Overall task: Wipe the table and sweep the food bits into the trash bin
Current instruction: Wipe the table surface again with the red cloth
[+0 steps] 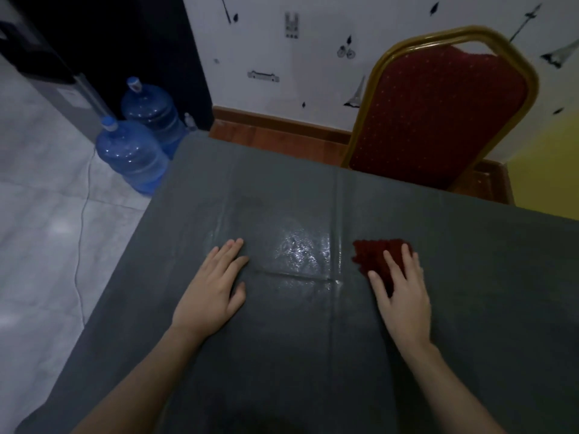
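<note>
Both hands lie flat on the grey counter (282, 355), well apart. The left hand (213, 283) rests bare and open, fingers spread on the surface. The right hand (402, 289) presses its open palm down on a dark red cloth (374, 253), which sits right of the middle and pokes out past the fingertips — pinned under the hand rather than gripped.

Between the hands a wet, shiny patch (297, 249) catches the light, which suggests this part has already had a pass with the cloth. No food bits show anywhere on the surface, though the room is dim and small crumbs could easily be lost against the dark grey. No trash bin is in view either, so whether anything has been swept into one cannot be told.

By the look of it the wiping is under way or nearly done — the far edge near the red chair (438, 120) and the right side look dry.
</note>
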Tool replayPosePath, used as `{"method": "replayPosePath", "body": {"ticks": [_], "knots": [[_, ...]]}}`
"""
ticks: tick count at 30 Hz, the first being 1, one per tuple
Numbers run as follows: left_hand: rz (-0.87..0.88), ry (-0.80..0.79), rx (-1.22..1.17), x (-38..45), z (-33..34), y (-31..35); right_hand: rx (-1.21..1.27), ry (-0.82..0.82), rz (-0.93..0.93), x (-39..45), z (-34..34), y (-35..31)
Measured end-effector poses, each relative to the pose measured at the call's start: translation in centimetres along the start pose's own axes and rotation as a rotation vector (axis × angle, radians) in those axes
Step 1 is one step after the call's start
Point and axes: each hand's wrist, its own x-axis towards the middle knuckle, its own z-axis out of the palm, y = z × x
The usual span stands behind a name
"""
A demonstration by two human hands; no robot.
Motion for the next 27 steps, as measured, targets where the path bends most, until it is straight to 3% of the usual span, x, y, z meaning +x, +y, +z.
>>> {"method": "replayPosePath", "body": {"ticks": [4, 7, 11, 14, 16, 21, 27], "knots": [[-0.009, -0.003, 0.007, 0.0, 0.2, -0.3, 0.111, 0.092, -0.051, 0.7, 1.5, -2.8], [-0.005, -0.019, 0.001, 0.1, 0.2, -0.3, 0.205, 0.063, -0.161, 0.6, 2.8, -7.4], [-0.012, -0.059, 0.013, 0.1, -0.2, -0.2, 0.124, -0.026, -0.583, -1.0, 4.8, -13.1], [-0.010, -0.060, 0.002, 0.2, -0.4, -0.1, 0.012, -0.044, -0.749, 1.0, 3.7, -10.5], [-0.009, -0.055, -0.020, 0.3, -0.5, -0.1, -0.026, -0.052, -0.605, 3.2, 2.1, -6.3], [-0.014, -0.021, -0.060, 0.2, -0.6, -0.1, -0.006, 0.043, 0.019, 5.4, -2.6, 3.7], [-0.020, -0.035, -0.063, 0.3, -0.5, -0.1, 0.177, 0.308, 0.224, 2.9, 0.5, -1.5]]}}
